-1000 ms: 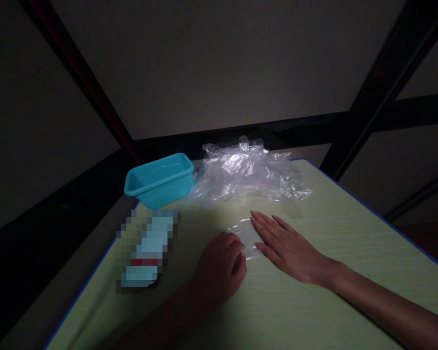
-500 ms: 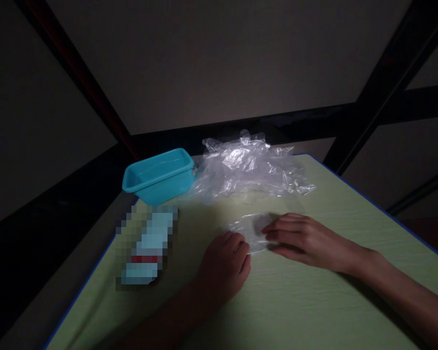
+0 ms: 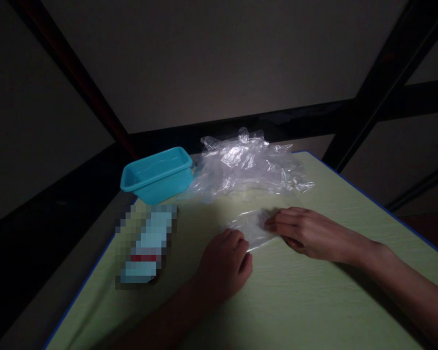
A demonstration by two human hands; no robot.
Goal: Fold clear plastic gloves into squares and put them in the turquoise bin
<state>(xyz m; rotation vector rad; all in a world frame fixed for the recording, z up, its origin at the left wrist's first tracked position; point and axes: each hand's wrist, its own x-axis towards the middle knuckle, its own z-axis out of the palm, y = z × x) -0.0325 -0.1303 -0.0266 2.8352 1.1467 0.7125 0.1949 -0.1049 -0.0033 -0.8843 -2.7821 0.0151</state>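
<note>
A small clear plastic bag [image 3: 257,232] lies on the pale green table between my hands. My left hand [image 3: 226,262] rests at its near left edge, fingers curled onto the plastic. At the bag's right side, my right hand [image 3: 295,231] has its fingers drawn together on the plastic. Behind the bag spreads a heap of crumpled clear plastic bags [image 3: 244,163].
A blue rectangular basket [image 3: 158,177] stands at the table's back left. Nearer me on the left lies a pixelated light-blue object with a red band [image 3: 148,245]. The green table [image 3: 314,301] has a blue edge, with a wall behind it.
My right hand has shifted slightly up, its fingers closer together on the bag's right side. My left hand stays almost where it was, its thumb slightly further from the fingers.
</note>
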